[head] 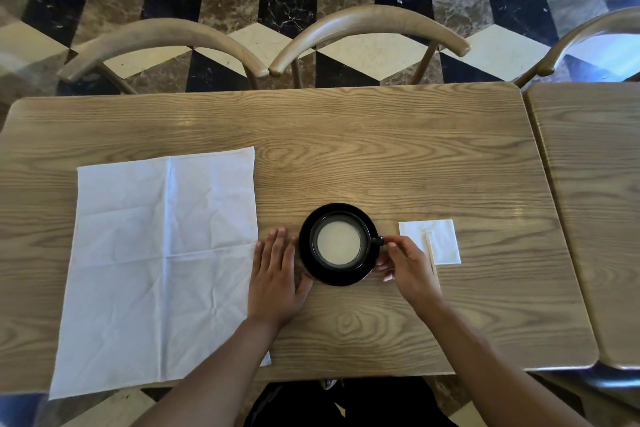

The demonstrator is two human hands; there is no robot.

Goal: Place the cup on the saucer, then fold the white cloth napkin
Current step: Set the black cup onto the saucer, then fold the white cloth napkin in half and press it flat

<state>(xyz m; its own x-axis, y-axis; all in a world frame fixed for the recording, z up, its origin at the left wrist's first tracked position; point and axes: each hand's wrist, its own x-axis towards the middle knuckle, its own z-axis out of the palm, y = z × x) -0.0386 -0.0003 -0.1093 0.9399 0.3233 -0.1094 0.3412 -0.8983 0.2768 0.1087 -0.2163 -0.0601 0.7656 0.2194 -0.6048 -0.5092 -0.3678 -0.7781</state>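
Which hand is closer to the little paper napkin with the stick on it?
Right. The right hand pinches the cup's handle, right beside the paper napkin. The left hand lies flat on the far side of the saucer.

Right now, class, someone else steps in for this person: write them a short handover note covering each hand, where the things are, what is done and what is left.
Left hand: flat and open on the table, beside the saucer, thumb at its rim.
Right hand: fingers pinching the cup handle.
The black cup, full of pale liquid, stands on the black saucer: that step looks done.
The white cloth napkin lies spread flat to the left, its near edge overhanging the table.
Left: let go of the cup, then fold the napkin.
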